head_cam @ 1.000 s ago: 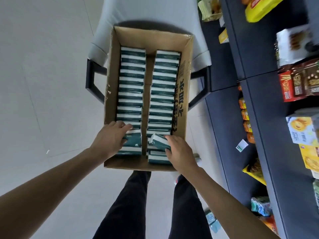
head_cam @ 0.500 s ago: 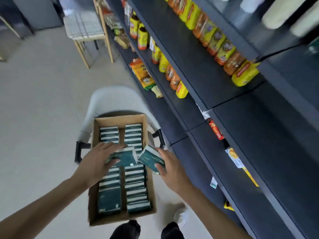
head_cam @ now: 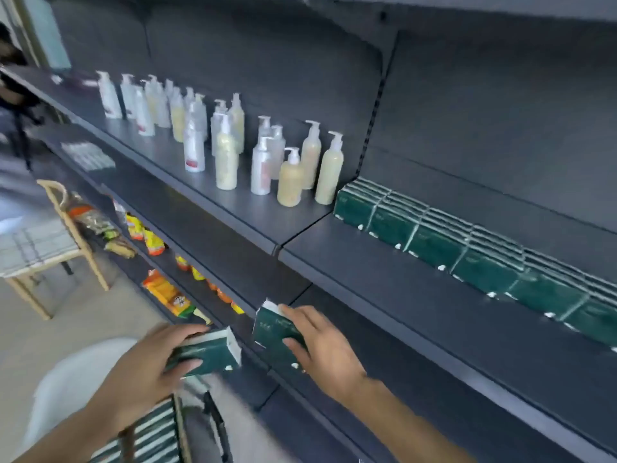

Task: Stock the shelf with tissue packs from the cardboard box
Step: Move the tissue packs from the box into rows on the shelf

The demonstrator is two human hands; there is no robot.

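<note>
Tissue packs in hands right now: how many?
2: one pack gripped by the left hand, one pack gripped by the right hand. A second pack behind either could be hidden.

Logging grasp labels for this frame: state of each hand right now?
Left hand: holding a green tissue pack.
Right hand: holding another green tissue pack.

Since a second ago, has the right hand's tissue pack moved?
Yes. The pack in the right hand was down in the box then; now it is lifted out, to the box's right, near the shelf edge.
</note>
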